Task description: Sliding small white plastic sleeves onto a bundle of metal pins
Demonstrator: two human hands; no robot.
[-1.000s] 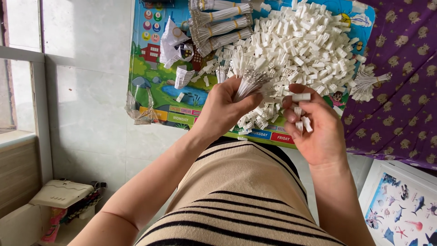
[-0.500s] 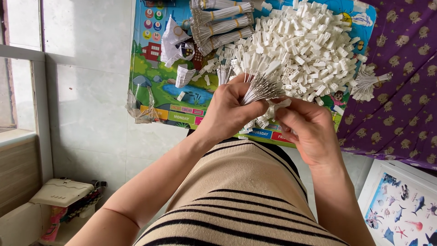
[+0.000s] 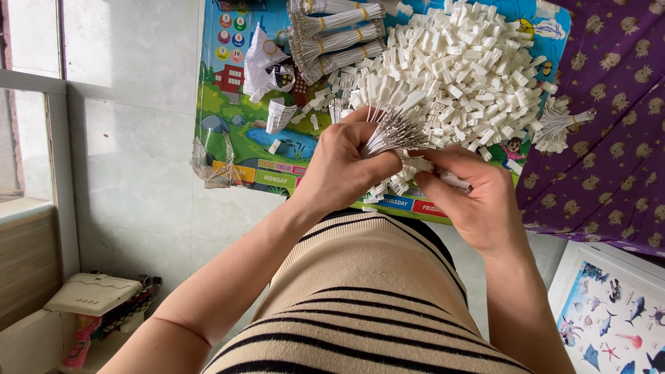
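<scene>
A bright cartoon mat [image 3: 235, 131] covers the work surface, with a purple patterned cloth [image 3: 616, 118] to its right and pale tiled floor below. On the mat lies a big heap of small white plastic pieces [image 3: 457, 76], with banded bundles of wires [image 3: 339, 34] beside it. The left hand [image 3: 343, 166] is closed around a bunch of thin metal-tipped wires [image 3: 391, 128] at the heap's near edge, and the right hand [image 3: 471, 201] just beside it pinches one white piece [image 3: 450, 180] between its fingertips.
</scene>
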